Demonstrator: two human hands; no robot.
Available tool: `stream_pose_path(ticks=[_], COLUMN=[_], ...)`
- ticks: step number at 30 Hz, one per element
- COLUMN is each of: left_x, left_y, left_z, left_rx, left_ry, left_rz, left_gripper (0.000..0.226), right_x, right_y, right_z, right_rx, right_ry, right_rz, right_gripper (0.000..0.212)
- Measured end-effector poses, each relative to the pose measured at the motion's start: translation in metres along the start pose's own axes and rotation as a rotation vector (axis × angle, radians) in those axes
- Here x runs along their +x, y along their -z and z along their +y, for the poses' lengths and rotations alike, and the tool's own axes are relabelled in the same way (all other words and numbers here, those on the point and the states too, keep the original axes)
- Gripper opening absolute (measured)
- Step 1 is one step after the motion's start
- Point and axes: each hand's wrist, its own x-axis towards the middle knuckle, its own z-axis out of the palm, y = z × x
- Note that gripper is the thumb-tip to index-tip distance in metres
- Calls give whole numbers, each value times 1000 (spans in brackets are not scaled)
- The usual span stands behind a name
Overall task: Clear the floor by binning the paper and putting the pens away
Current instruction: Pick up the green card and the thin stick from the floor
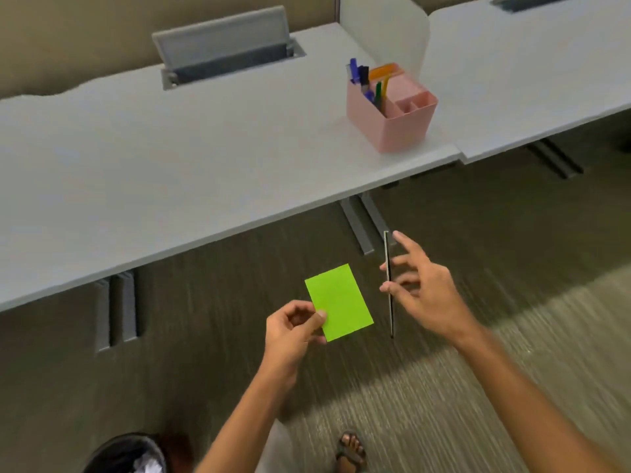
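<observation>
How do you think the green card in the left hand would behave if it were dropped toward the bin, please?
The green card looks fairly stiff: pinched at one corner by the left hand, it stays flat without drooping. Being thin, it is probably very light and may flutter off course. The bin sits lower left, so releasing close above it seems wise.

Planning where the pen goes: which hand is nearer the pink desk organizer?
Right. The right hand, holding the pen, is below the pink desk organizer; the left hand is lower and further left.
</observation>
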Motion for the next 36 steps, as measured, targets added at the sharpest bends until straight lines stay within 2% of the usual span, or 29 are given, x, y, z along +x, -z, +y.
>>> stream_pose_path(ticks=[2,4,7,10,15,20,24,28,32,36], left_x=[11,25,57,102,190,262,310,351,388,419], left_y=[-11,-21,-36,-53,-96,-147,-183,-215,-239,-252], left_z=[17,35,63,96,168,245,289,317,331,338], left_rx=[2,17,52,100,147,180,179,184,264,374], left_ry=[-24,-53,-110,-176,-253,-362,-432,-459,-511,-552], left_rz=[-37,-78,-115,-140,-193,-227,-199,-129,11,96], left_gripper=[15,28,55,63,59,45,42,33,20,15], right_x=[19,41,80,126,220,305,356,398,428,438], right_y=[21,38,60,81,122,168,194,213,226,229], right_z=[-7,-13,-20,-24,-34,-48,-45,-31,-11,13], right_rx=[-33,-36,-45,-73,-161,-118,-113,-116,-148,-121], right_ry=[30,33,13,-6,-14,30,88,125,150,144], right_rz=[-17,-32,-47,-35,76,253,325,327,294,210], right_gripper=[97,102,94,88,89,84,85,84,83,73])
